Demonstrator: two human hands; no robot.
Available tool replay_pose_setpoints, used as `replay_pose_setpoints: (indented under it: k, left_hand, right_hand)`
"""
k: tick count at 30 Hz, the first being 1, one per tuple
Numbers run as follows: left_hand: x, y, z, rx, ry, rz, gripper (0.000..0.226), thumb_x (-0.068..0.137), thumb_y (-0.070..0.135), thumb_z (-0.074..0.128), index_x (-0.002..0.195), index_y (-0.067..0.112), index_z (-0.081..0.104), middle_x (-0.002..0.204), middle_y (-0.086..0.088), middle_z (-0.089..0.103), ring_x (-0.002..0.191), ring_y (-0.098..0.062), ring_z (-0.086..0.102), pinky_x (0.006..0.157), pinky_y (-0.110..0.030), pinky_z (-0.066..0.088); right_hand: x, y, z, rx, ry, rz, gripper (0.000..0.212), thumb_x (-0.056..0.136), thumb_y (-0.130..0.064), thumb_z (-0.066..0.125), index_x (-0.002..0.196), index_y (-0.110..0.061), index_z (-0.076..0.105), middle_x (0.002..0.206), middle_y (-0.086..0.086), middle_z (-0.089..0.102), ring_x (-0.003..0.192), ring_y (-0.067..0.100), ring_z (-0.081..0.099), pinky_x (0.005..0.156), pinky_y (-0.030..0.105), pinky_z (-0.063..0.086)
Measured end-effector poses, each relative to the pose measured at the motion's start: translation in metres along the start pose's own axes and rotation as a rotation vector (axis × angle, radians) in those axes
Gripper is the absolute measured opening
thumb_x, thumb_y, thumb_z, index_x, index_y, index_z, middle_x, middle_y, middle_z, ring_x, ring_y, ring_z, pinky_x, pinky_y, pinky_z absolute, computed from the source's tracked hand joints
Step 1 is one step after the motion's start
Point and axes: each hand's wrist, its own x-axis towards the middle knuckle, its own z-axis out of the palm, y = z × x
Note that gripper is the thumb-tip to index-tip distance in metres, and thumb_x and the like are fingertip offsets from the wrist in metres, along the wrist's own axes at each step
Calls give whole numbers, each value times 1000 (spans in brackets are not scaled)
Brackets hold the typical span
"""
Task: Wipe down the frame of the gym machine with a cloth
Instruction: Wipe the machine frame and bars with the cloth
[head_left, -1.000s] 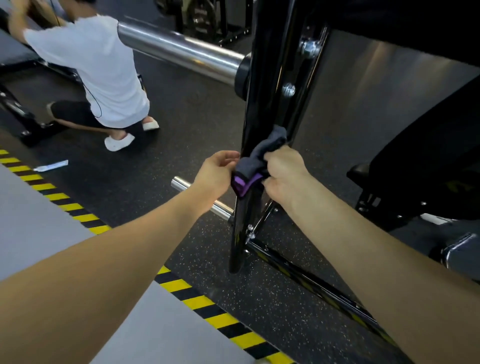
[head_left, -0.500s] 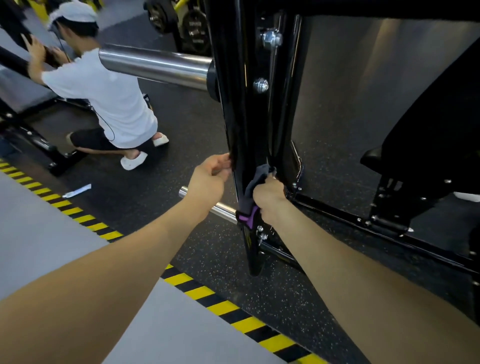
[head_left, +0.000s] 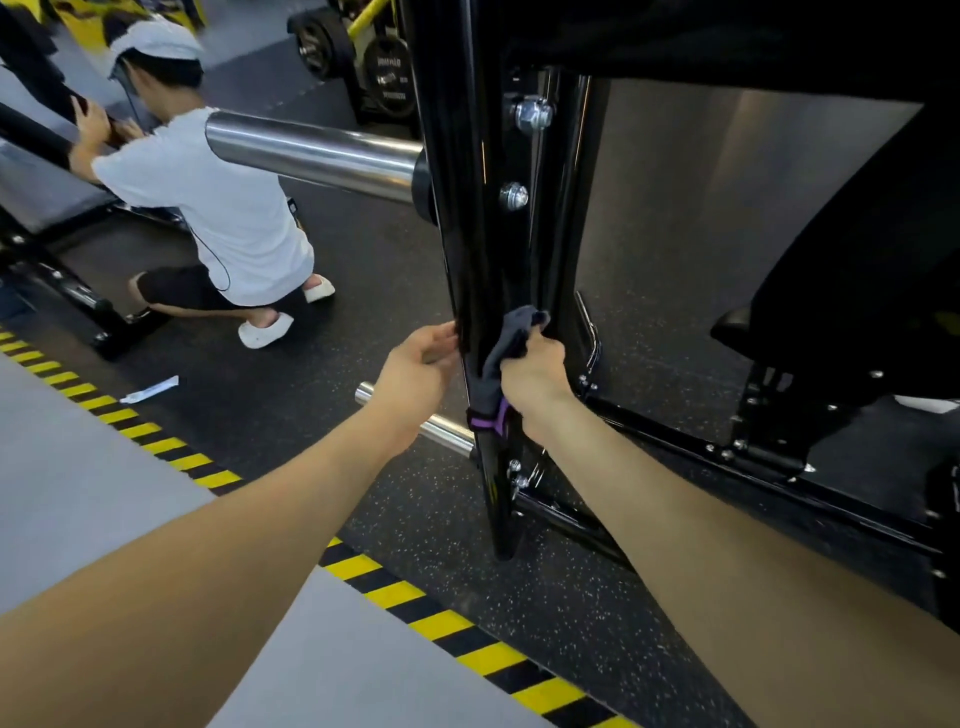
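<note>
Grey cloth (head_left: 511, 340) — purple-edged, bunched against glossy black frame (head_left: 467, 208)

Glossy black frame upright (head_left: 480, 249), standing vertical on speckled floor, bolted at side. Dark grey cloth (head_left: 506, 345) with purple edge bunched against its lower front face.

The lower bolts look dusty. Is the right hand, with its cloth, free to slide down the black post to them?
Probably yes: the right hand grips the cloth against the black post, and nothing shows between it and the lower bolts.

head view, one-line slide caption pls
Right hand presses a grey cloth on the black upright; left hand steadies it.
</note>
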Motion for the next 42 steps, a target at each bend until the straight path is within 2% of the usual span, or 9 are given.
replay_pose_setpoints:
  k: [5,10,14,18,22,26,29,35,42]
  left_hand:
    - [-1,-2,-2,-46,-28,-6,37,92,-10,47,112,21,55,112,3,62,114,-17,57,102,-32,43]
    - [1,-21,1,-69,-77,75,43,92,-12,45,119,21,50,116,2,59,104,-9,58,92,-22,47]
    - [6,-68,13,41,-107,163,47,92,-11,45,125,24,41,116,7,53,105,-4,53,93,-16,46]
    - [14,-127,26,100,-88,193,57,86,-4,48,128,32,38,130,-5,44,116,-21,51,102,-37,43]
    - [24,-175,38,123,-99,78,63,88,-17,42,136,24,38,127,0,43,97,1,52,93,-18,44]
    - [32,-200,47,148,-94,15,56,93,-15,34,139,15,38,123,5,40,104,-4,45,77,1,40]
    - [34,-213,50,158,-94,-20,52,94,-13,33,139,12,39,122,0,42,108,-9,44,72,0,38]
    - [24,-209,44,164,-67,-107,48,97,-6,38,141,13,38,126,0,46,110,-6,41,79,-7,31]
    - [8,-137,26,205,-63,-54,42,98,2,41,138,13,42,134,-3,51,113,-18,52,88,-24,41]
  right_hand:
    - [-12,-47,3,70,145,-315,55,93,-2,47,145,-11,33,138,8,34,117,29,48,105,40,40]
    - [-19,-11,14,23,212,-485,53,97,-8,46,148,-11,28,151,2,17,137,19,25,103,15,21]
    - [-2,53,26,25,159,-355,53,99,-10,42,149,-13,24,151,-3,14,138,16,25,101,13,22]
    - [17,111,35,82,99,-209,54,99,-6,39,149,-14,22,149,-7,14,134,15,32,108,17,26]
    - [43,172,45,98,73,-6,55,98,0,35,149,-13,18,151,2,18,134,23,35,115,41,28]
    - [62,217,52,149,39,169,56,97,4,31,149,-13,17,150,3,23,131,22,37,114,37,29]
    - [75,240,53,54,24,240,53,97,3,33,147,-9,22,141,3,31,119,21,44,109,33,33]
    - [78,233,45,-115,24,264,33,90,2,48,122,-2,54,116,19,60,102,32,60,91,41,52]
    - [48,134,27,-76,102,106,25,87,5,51,109,-3,59,102,18,62,95,30,62,75,32,51]
